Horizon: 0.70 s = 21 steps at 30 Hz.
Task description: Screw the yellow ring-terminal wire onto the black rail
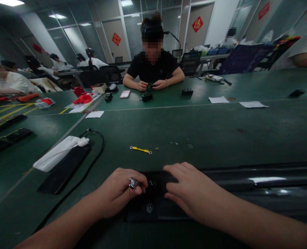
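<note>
My left hand [124, 191] is closed, its fingers curled at the left end of a long glossy black panel [236, 183]. From between thumb and forefinger sticks out a small shiny metal piece [133, 183], its kind unclear. Beside those fingertips is a dark knob-like part [151, 182] on the panel, and a round screw head [149, 208] shows nearer to me. My right hand [186, 188] rests over the panel with fingers apart, holding nothing visible. Beyond the hands lie a yellow cable with ring terminals [141, 149] and a small brass-coloured nut [157, 148].
At left, a white power bank [56, 154] and a black phone [65, 169] lie by a black cable [98, 157]. Across the green table [207, 131] a person [153, 62] handles small dark parts. Red pieces [83, 98] and papers [94, 114] lie farther off.
</note>
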Each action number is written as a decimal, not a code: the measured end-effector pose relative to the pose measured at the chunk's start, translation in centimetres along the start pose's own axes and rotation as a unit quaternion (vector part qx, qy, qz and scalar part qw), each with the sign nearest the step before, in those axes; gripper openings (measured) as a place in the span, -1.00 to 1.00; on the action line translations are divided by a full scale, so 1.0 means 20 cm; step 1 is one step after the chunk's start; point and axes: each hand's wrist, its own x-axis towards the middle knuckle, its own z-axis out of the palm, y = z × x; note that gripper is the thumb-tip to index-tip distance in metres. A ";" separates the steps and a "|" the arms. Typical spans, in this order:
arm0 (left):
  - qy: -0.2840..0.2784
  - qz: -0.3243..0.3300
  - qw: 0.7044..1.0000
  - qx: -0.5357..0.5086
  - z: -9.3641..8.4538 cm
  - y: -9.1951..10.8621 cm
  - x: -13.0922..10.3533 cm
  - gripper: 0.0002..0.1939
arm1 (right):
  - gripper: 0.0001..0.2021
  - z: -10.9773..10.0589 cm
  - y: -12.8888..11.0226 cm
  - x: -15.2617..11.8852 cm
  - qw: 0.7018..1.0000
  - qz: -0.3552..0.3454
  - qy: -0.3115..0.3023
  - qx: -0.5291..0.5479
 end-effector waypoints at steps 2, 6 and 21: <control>0.000 0.003 1.000 0.001 0.00 0.00 0.00 -0.65 | -0.82 0.00 0.00 0.00 1.000 0.000 0.001 0.001; -0.006 0.004 1.000 -0.002 -0.01 0.01 0.00 -0.64 | -0.82 0.00 0.01 0.01 1.000 0.001 -0.004 -0.001; -0.022 -0.010 0.999 0.026 -0.02 0.01 0.00 -0.62 | -0.82 0.00 0.01 0.00 1.000 0.000 -0.004 -0.005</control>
